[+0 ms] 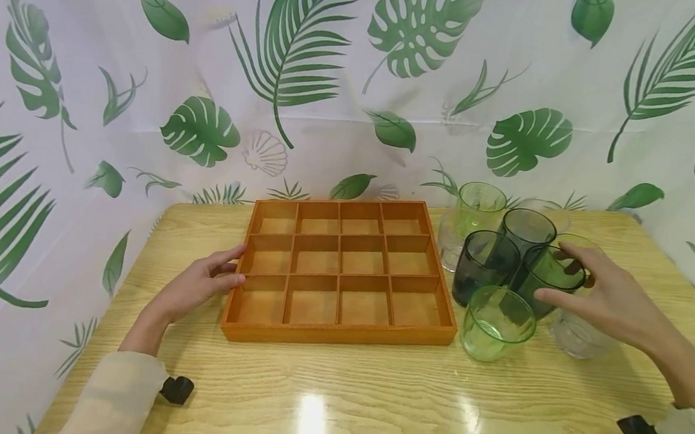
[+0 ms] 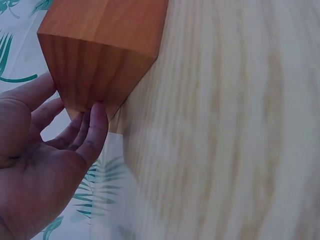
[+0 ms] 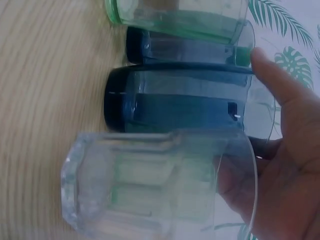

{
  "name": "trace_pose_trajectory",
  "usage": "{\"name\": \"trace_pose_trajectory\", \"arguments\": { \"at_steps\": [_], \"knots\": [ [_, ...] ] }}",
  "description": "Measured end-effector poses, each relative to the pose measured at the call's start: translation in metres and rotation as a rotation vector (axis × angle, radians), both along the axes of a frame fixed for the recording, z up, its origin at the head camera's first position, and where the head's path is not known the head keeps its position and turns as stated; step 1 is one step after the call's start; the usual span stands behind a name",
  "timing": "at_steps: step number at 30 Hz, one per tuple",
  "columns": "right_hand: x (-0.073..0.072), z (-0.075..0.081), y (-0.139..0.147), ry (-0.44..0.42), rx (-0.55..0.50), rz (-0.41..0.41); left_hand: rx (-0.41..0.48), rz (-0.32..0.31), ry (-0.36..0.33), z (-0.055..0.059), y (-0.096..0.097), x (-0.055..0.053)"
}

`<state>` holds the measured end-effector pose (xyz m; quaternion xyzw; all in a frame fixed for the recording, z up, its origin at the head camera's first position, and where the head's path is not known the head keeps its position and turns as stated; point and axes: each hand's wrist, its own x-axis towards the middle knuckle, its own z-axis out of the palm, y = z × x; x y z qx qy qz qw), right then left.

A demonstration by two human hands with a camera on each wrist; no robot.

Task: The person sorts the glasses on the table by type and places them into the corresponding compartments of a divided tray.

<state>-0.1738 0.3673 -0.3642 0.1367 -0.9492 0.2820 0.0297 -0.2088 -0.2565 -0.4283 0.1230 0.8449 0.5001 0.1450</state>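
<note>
Tabletop point(image 1: 382, 392); clear glass point(image 1: 576, 339) half-behind right hand point(image 1: 610, 298)

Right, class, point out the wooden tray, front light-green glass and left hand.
Wooden tray point(image 1: 337, 336), head view: front wall.
Light-green glass point(image 1: 496, 326), head view: middle of its body.
Left hand point(image 1: 194, 288), head view: middle of the hand.

Pale wood-grain table point(image 1: 232, 400) in front of me. On it: orange-brown divided tray point(image 1: 337, 335), mid-table; to my right, bunched glasses, including a light green glass point(image 1: 497, 330), dark glasses point(image 1: 481, 277), clear glass point(image 1: 578, 340).
</note>
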Motion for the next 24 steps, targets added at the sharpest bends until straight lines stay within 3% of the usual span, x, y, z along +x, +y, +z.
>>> {"name": "trace_pose_trajectory", "arguments": {
  "at_steps": [8, 18, 24],
  "knots": [
    [-0.003, -0.001, -0.008, 0.007, 0.011, -0.024, 0.039, -0.014, -0.032, -0.004, -0.002, 0.000],
    [-0.003, -0.002, -0.013, 0.098, 0.028, -0.049, 0.069, -0.017, -0.040, -0.004, -0.003, 0.002],
    [0.003, 0.001, -0.012, 0.067, -0.001, -0.114, 0.076, -0.017, -0.045, -0.009, -0.005, -0.001]
  ]
}}
